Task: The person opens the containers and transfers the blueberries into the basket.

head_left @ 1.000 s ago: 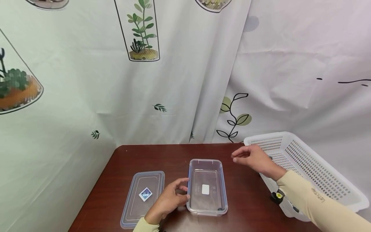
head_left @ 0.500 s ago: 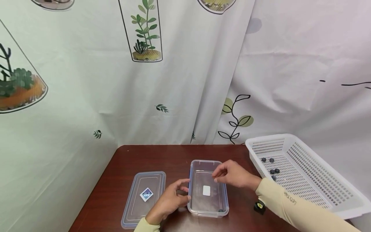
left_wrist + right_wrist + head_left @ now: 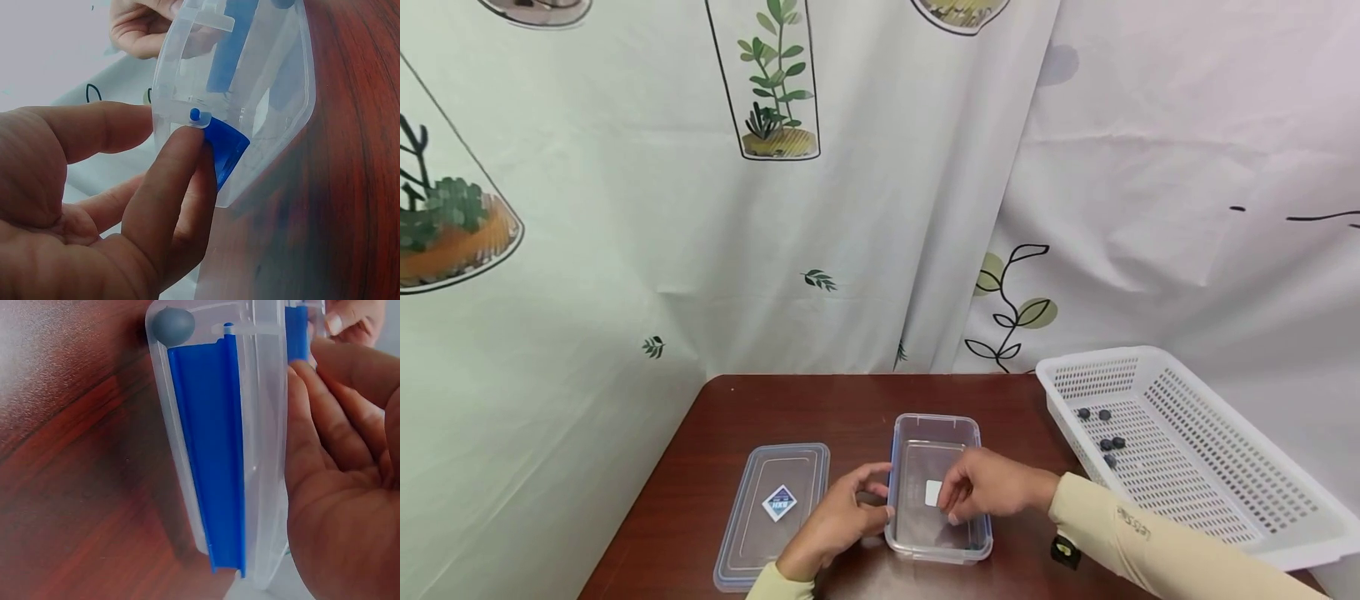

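A clear plastic food container [image 3: 917, 533] with blue side latches stands on the table without its lid. Against its left side rests my left hand [image 3: 846, 512], its fingertips touching the wall and the blue latch [image 3: 226, 147] in the left wrist view. My right hand [image 3: 992, 483] reaches over the right rim, fingers bent down inside the container. Whether a berry is between those fingertips is hidden. One blueberry [image 3: 173, 327] lies in the container's near right corner. Several more blueberries [image 3: 1107, 445] sit in the white basket [image 3: 1262, 450] at the right.
The container's clear lid [image 3: 760, 533], with a blue-and-white sticker, lies flat on the dark red table [image 3: 850, 408] at the left. A printed white curtain [image 3: 850, 208] hangs behind the table and along its left side.
My right hand has moved left from beside the basket to the container, then down inside its rim. The left hand has stayed at the container's side.
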{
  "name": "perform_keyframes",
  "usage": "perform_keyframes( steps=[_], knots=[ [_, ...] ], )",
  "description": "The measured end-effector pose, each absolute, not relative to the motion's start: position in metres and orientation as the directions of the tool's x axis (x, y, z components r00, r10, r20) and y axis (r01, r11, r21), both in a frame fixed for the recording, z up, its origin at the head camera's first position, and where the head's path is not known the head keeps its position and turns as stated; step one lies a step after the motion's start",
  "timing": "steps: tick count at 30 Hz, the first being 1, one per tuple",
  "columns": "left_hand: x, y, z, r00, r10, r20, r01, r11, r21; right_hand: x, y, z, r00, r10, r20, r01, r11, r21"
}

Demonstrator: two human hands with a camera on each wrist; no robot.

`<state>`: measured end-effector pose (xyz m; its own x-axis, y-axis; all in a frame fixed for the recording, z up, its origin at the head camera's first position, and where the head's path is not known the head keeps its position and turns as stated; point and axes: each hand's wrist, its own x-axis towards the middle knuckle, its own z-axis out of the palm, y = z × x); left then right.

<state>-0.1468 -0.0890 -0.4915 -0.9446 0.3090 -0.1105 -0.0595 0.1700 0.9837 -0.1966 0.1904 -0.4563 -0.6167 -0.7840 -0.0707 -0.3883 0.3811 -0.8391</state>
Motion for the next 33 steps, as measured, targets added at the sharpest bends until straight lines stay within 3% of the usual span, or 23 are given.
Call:
perform_keyframes(
  steps=[6, 12, 24, 33],
  knots=[
    [-0.146, -0.09, -0.49, -0.943, 0.312, -0.116, -0.066, 0.166, 0.984, -0.194, 0.18, -0.457, -0.494, -0.852, -0.173, -0.429, 0.412, -0.804],
    [-0.147, -0.09, -0.491, -0.942, 0.318, -0.109, -0.061, 0.16, 0.985, -0.194, 0.169, -0.452, -0.435, -0.848, -0.301, -0.521, 0.51, -0.684],
    [-0.147, -0.089, -0.492, -0.944, 0.311, -0.11, -0.061, 0.162, 0.985, -0.196, 0.15, -0.452, -0.445, -0.783, -0.435, -0.728, 0.599, -0.334],
    [-0.146, -0.089, -0.491, -0.944, 0.312, -0.104, -0.052, 0.171, 0.984, -0.192, 0.144, -0.457, -0.467, -0.754, -0.462, -0.774, 0.601, -0.2]
  ],
)
